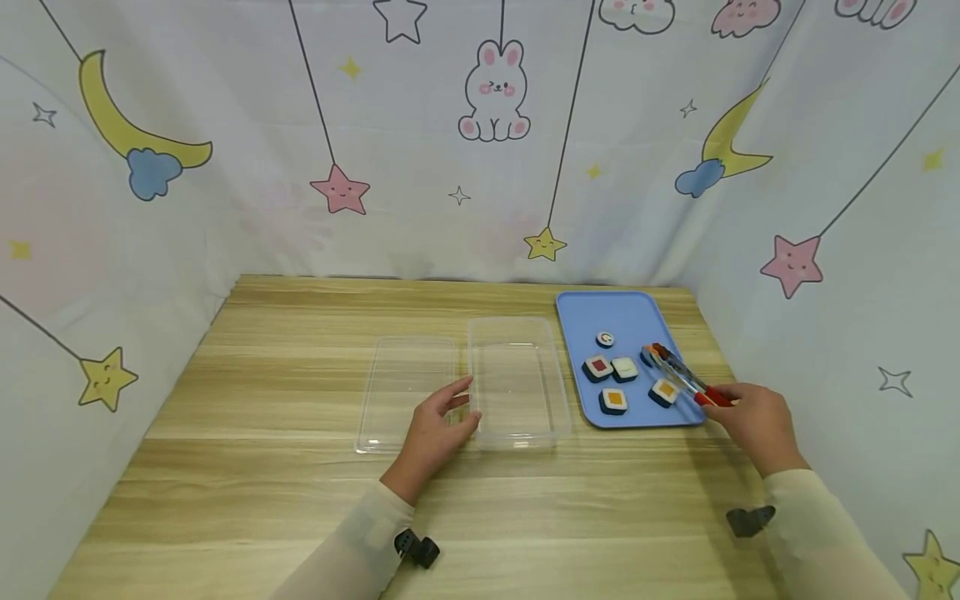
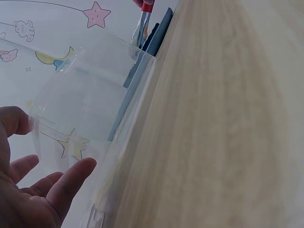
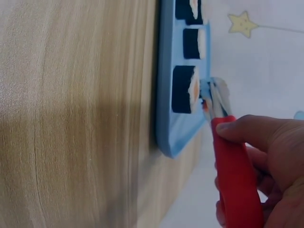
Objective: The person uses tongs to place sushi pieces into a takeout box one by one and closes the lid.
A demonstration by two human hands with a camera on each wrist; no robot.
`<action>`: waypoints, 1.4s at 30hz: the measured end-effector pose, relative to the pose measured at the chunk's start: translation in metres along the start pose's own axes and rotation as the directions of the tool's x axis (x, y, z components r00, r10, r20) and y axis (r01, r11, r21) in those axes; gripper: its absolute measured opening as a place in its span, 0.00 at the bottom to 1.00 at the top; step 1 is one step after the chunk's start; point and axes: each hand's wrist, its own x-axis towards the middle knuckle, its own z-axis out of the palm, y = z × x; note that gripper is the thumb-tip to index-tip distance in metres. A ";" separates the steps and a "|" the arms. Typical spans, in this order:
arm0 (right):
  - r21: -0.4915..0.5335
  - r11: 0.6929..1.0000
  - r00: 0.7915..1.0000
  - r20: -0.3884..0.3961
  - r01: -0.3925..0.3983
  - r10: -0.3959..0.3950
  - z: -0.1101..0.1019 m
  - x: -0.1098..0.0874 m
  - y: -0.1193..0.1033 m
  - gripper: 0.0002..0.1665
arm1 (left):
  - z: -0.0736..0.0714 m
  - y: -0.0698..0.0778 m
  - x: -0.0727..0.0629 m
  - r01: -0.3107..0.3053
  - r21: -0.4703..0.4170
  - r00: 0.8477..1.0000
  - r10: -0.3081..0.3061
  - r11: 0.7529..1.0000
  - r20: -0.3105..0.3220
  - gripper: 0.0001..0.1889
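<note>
My right hand (image 1: 757,421) grips the red handles of metal tongs (image 3: 232,175) at the right edge of a blue tray (image 1: 615,308). The tong tips are at a sushi roll (image 1: 648,357) on the tray's right side; whether they pinch it is hard to tell. Around it lie several more sushi pieces, among them a small round roll (image 1: 605,339), a red-centred piece (image 1: 597,368) and a yellow-centred piece (image 1: 613,401). My left hand (image 1: 441,425), its fingers spread and loosely bent, touches the left wall of a clear plastic box (image 1: 521,439).
Left of the box, a flat clear lid (image 1: 405,358) lies on the wooden table (image 1: 300,467), partly behind my left hand. A printed cloth (image 1: 420,242) hangs around the back and sides. The blue tray stands close to the box's right side.
</note>
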 end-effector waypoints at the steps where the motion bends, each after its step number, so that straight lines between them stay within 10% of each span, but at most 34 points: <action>1: 0.002 1.000 1.000 -0.004 0.001 -0.001 0.000 0.000 0.000 0.27 | 0.000 0.000 0.000 -0.002 0.001 1.000 0.002 1.000 -0.001 0.30; 21: 0.032 0.999 0.999 0.018 -0.041 0.040 -0.011 0.005 -0.023 0.30 | 0.001 0.001 0.001 0.002 -0.048 1.000 -0.003 0.999 -0.026 0.30; 42: 0.089 0.990 0.994 0.022 0.109 -0.111 -0.020 0.007 -0.072 0.28 | 0.000 -0.002 0.001 0.007 -0.023 1.000 -0.008 1.000 -0.015 0.30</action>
